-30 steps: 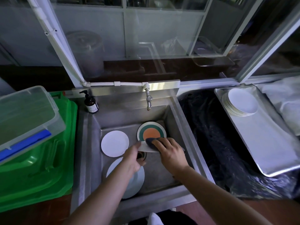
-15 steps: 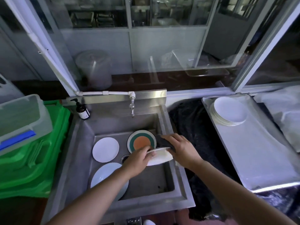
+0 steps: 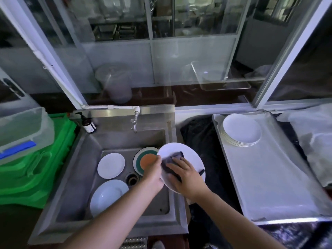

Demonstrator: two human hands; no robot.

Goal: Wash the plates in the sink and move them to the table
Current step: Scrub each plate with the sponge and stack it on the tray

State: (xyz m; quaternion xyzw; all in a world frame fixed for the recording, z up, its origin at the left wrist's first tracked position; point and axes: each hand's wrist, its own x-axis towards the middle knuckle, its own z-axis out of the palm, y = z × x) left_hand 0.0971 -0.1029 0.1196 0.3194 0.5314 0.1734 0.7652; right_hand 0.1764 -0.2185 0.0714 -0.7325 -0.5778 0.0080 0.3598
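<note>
My left hand [image 3: 154,174] grips the left rim of a white plate [image 3: 190,157], tilted up above the right edge of the steel sink [image 3: 115,139]. My right hand [image 3: 185,175] presses a dark sponge [image 3: 171,161] flat against the plate's face. In the basin lie a small white plate [image 3: 111,165], a larger white plate [image 3: 107,196] and a plate with an orange centre and green ring [image 3: 145,159]. A stack of white plates [image 3: 241,130] sits at the far end of a metal tray [image 3: 273,177] on the right.
A tap [image 3: 134,123] hangs over the sink's back wall, with a dark soap bottle [image 3: 88,123] at its back left corner. Green crates [image 3: 34,169] and a clear lidded box [image 3: 23,130] stand left. Black plastic sheet [image 3: 199,133] lies between sink and tray.
The white plate has been lifted out of the basin and turned face up towards me. My right hand moved onto its face with the sponge. The view has tilted upward.
</note>
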